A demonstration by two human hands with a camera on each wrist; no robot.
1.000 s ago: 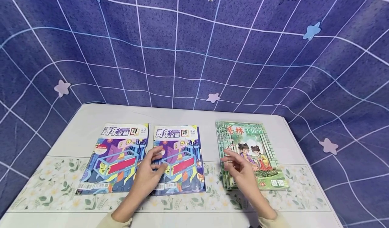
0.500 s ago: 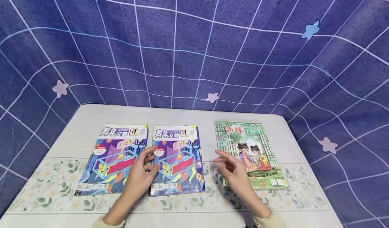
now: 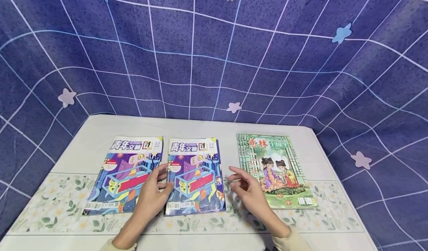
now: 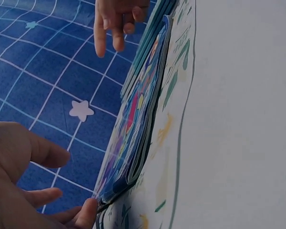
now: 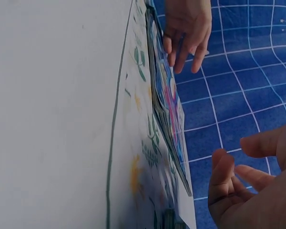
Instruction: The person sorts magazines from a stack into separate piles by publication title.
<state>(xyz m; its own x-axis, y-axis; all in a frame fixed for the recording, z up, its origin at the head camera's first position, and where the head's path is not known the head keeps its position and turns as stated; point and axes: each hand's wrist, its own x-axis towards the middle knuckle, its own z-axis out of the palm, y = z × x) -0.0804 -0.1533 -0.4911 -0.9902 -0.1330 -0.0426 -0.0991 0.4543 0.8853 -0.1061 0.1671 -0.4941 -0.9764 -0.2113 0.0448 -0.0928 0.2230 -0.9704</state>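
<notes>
Two purple magazine stacks lie on the table: a left stack [image 3: 128,176] and a middle stack [image 3: 197,176], with matching covers. To the right is a fanned stack of green magazines [image 3: 279,173]. My left hand [image 3: 152,195] is over the gap between the purple stacks, its fingers loosely bent at the middle stack's left edge. In the left wrist view its fingertips [image 4: 88,212] are by that stack's corner; whether they touch cannot be told. My right hand [image 3: 247,193], fingers loosely bent and holding nothing, hovers between the middle stack and the green magazines.
The white table [image 3: 200,128] has a flowered strip [image 3: 60,199] running across it. A blue grid-patterned cloth [image 3: 214,57] with star shapes hangs behind and at both sides of the table.
My right hand has moved left, off the green magazines toward the middle stack. My left hand has drawn back left from over the middle stack to its edge. The magazines lie as before.
</notes>
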